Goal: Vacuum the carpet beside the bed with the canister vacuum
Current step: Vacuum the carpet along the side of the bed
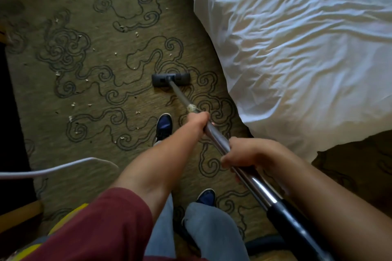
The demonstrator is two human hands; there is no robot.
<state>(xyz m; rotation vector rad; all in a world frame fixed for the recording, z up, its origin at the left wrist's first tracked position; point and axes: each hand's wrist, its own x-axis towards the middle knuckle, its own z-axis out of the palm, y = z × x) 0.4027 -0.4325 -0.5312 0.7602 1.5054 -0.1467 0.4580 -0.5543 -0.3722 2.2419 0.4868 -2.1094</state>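
**Working the floor head along the strip beside the bed**

The person is pushing the vacuum's metal wand point(214, 135) out ahead with both hands. The left hand point(198, 119) is wrapping closed around the wand further down, just behind a taped joint, and the right hand point(247, 154) is curling shut over it nearer the body, just ahead of where the black hose cuff point(297, 226) is starting. The floor head point(170, 79) is sitting flat on the patterned carpet point(89, 95), square to the wand, near the hanging edge of the white bedsheet point(286, 48) but not touching it.

This is looking like mid-sweep: the lane from the shoes point(164, 126) up to the head is looking largely free of bits, while pale crumbs point(115, 53) are lying scattered ahead of and to the left of the head. The next move is probably calling for a steer leftward and forward into that debris (the grey cord point(53, 169) is trailing across the carpet on the left and could snag a wide stroke).

The wand is appearing as polished steel, scuffed at the taped join; the canister itself is not clearly showing.
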